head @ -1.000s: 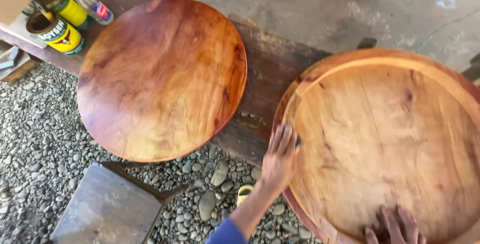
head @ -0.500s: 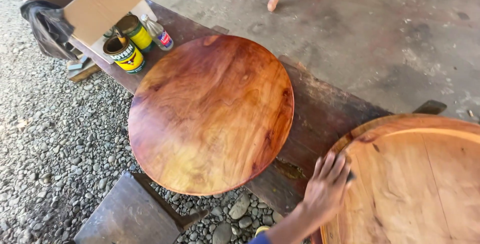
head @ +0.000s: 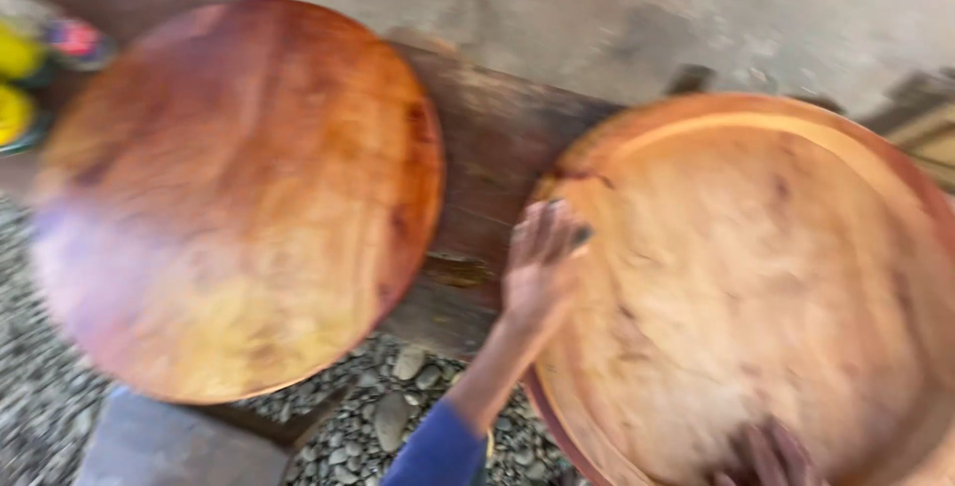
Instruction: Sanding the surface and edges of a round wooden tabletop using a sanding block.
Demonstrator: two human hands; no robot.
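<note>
The picture is smeared by motion. A large round wooden tray (head: 786,277) with a raised rim lies at the right. My left hand (head: 537,267) rests flat on its left rim with a small dark thing under the fingers; what it is cannot be told. My right hand (head: 771,456) shows only as fingertips on the tray's near edge at the bottom. A second round wooden disc (head: 239,197), glossy and reddish, lies to the left on a dark wooden bench (head: 497,158).
Yellow tins (head: 18,88) stand at the far left edge. Grey gravel (head: 398,416) covers the ground below the bench, with a flat grey slab (head: 179,446) at the bottom left. Concrete floor (head: 597,8) lies beyond the bench.
The view has swung back to the right and closer, so the tray fills more of the frame. My left hand stays on the tray's left rim, and my right fingertips show again.
</note>
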